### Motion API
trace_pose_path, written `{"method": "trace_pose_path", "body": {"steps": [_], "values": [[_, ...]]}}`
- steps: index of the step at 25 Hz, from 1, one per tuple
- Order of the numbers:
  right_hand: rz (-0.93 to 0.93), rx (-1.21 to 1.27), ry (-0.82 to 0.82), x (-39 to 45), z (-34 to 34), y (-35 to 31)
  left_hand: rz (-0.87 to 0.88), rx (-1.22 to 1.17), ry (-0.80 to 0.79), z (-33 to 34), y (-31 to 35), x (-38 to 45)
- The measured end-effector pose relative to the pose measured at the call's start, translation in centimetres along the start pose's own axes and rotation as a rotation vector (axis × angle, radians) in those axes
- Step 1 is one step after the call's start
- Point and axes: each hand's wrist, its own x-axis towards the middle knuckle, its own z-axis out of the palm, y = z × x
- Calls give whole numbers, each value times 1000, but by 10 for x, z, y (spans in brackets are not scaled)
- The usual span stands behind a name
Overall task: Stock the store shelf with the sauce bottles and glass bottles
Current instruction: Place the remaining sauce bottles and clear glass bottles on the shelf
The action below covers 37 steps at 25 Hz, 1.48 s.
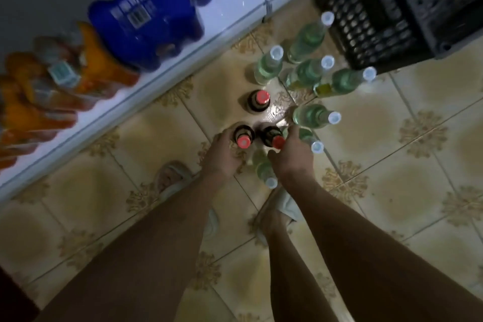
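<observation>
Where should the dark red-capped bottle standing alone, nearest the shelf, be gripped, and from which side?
Grip the lone dark bottle around its neck just under the red cap, coming straight down from above. It stands upright on the tiled floor with open floor around it, so the narrow neck is probably easier to close the fingers around than the wider body.

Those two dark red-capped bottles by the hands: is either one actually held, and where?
It cannot be told for sure. The left hand and right hand each sit beside a dark bottle's shoulder, with no closed grip visible.
</observation>
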Motion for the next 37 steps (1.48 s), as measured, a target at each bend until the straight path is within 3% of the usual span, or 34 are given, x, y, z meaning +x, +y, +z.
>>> {"method": "trace_pose_path", "body": {"steps": [4, 12, 18, 24, 28, 33, 37], "values": [[13, -70, -13, 40, 20, 12, 97, -66, 21, 30, -16, 38], [-85, 146, 180, 59, 51, 37, 229, -194, 143, 46, -29, 56], [-180, 151, 211, 50, 47, 39, 12, -330, 272, 12, -16, 33], [-307, 277, 211, -49, -22, 5, 6, -270, 396, -68, 9, -47], [-452, 369, 128, -125, -84, -42, 44, -76, 419, -145, 41, -104], [-693, 172, 153, -201, -169, -110, 247, -18, 403, -244, 93, -179], [-855, 181, 118, -263, -233, -180, 302, -44, 428, -318, 142, -253]]}}
